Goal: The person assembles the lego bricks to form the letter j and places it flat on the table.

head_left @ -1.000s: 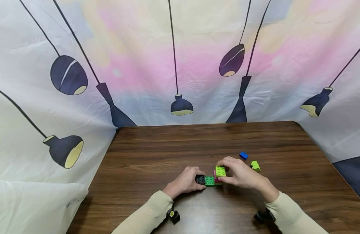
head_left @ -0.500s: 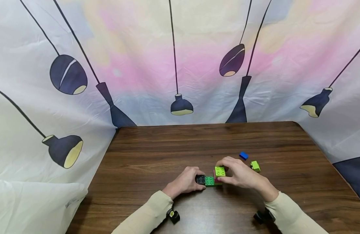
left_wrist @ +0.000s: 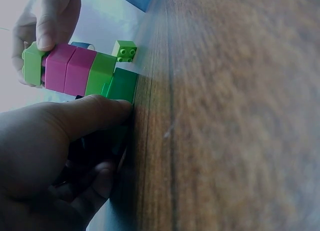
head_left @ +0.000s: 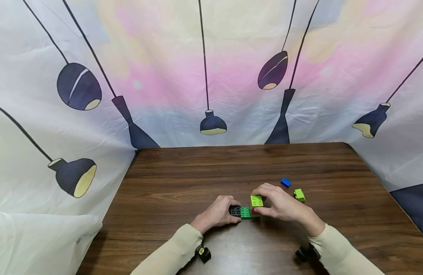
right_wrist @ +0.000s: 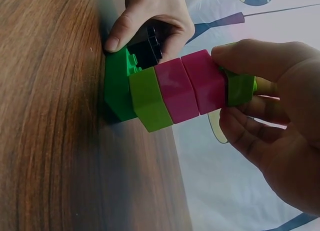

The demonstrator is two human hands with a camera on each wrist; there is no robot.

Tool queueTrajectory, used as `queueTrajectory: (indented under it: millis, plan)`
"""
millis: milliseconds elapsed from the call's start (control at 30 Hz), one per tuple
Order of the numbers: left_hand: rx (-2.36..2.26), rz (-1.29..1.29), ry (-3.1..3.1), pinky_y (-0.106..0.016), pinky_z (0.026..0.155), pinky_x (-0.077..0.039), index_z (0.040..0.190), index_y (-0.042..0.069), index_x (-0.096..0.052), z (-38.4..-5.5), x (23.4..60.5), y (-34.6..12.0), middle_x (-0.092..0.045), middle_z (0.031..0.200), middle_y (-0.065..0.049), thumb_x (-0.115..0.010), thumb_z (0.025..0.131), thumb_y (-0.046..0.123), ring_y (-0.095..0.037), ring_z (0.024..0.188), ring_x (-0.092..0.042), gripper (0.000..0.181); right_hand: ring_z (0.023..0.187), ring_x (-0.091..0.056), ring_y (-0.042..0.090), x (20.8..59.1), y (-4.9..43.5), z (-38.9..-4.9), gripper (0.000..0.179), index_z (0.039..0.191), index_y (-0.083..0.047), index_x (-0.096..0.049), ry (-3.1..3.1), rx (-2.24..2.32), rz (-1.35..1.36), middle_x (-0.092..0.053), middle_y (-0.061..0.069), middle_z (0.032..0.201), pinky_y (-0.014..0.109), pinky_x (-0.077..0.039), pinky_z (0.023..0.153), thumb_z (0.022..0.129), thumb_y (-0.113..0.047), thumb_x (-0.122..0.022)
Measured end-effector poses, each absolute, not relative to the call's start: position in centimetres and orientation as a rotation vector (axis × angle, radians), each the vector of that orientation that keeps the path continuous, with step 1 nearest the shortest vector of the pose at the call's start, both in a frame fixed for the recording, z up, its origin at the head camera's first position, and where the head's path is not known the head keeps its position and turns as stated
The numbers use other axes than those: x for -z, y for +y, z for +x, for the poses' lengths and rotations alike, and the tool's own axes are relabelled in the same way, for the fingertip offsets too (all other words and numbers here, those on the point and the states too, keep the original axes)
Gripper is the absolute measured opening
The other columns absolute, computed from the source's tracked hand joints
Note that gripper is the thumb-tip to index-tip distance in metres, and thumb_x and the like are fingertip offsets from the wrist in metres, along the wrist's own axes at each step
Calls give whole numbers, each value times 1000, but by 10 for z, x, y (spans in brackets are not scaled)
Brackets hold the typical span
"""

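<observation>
A: ok so where's this build at?

B: pretty far along I'd say. Left hand is gripping one end of the green base, thumb along its side, down on the table. Black block is in that grip too, but the hand covers its foot so I can't tell if it's clipped on the base or just against it

A: and the tall end?

B: lime block on the base, two pink blocks above, then the top lime block, pinched in the right hand's thumb and fingers. Left wrist view shows studs in a gap under it, so my guess is it needs pressing home

A: leftovers?

B: two, neither joined on. Loose lime block just past the right hand, studs facing sideways, then a blue block slightly farther. Right hand sits between them and the tower, nothing else obvious blocking. Past that, the table runs back to a lamp-print cloth
</observation>
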State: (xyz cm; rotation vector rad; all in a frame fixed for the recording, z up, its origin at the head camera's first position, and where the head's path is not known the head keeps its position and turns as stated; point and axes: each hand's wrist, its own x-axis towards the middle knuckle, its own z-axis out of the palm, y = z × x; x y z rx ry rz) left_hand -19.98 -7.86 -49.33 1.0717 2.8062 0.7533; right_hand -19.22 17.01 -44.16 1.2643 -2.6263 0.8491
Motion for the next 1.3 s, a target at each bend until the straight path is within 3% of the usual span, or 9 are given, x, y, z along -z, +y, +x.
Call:
queueTrajectory:
  millis: [433,700,867,1300]
  plan:
    - [-771,1079,2785,-8,63,-42,102,15,-74,-201,494,-79,-61,84,8,-84,74,26,1,71,-51,31,83,-52,1,444,165,-196,28,108,-16,-65,-2618,-900,1285,-59,-13,98,28,-52,69,83,-23,-77]
    - [-760,1079,2792,-8,63,-42,101,16,-74,-200,494,-80,-61,84,9,-85,74,26,2,71,-51,31,84,-49,1,457,163,-200,28,101,-19,-61,-2470,-940,1320,-55,-14,95,23,-48,67,79,-19,-77]
    - [-753,1077,2790,-8,63,-42,102,15,-74,-200,495,-79,-61,84,9,-84,74,26,2,72,-51,32,83,-50,0,462,166,-201,32,107,-22,-60,-2459,-948,1298,-55,-13,98,20,-46,68,80,-22,-77]
    - [-757,1066,2787,-9,63,-42,104,15,-74,-200,493,-79,-62,85,8,-84,75,26,1,72,-52,33,93,-60,5,459,169,-199,33,113,-18,-65,-2450,-973,1344,-62,-7,107,32,-55,73,82,-22,-78]
